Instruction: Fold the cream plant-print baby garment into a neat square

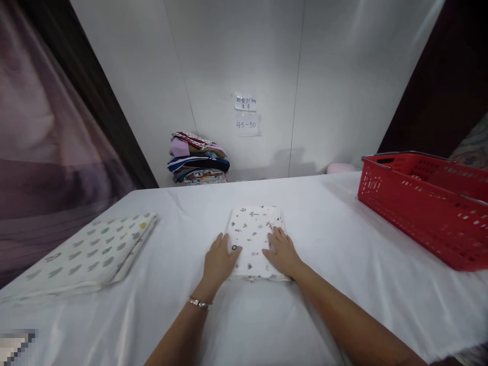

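Both hands lie flat with fingers spread, the left hand [220, 259] on the near-left edge and the right hand [281, 253] on the near-right part of the folded printed cloth [254, 230], whose long axis runs away from the person.

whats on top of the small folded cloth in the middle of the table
Both hands lie flat on the folded patterned cloth: left hand at its left edge, right hand on its right side. The cloth parts under the palms are covered.
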A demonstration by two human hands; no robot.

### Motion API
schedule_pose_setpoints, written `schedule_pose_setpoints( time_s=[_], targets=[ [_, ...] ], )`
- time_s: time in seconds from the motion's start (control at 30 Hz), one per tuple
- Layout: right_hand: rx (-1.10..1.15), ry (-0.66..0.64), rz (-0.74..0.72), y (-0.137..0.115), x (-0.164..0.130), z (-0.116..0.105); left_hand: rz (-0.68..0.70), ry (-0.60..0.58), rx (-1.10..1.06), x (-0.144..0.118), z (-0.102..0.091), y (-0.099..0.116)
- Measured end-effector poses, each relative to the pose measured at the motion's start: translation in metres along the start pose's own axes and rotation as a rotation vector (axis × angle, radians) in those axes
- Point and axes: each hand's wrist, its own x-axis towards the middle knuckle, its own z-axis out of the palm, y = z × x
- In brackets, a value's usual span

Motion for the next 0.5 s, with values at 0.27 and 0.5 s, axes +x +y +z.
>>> schedule_pose_setpoints(
  time_s=[0.27,0.5],
  targets=[
    [0.125,-0.023,0.134,-0.005,-0.005,0.005,-0.049,-0.263,-0.193,0.011,-0.014,-0.021],
    [0.31,-0.193,-0.194,-0.055,-0.05,0.019,-0.043,-0.338,0.19,0.078,-0.059,-0.087]
  ],
)
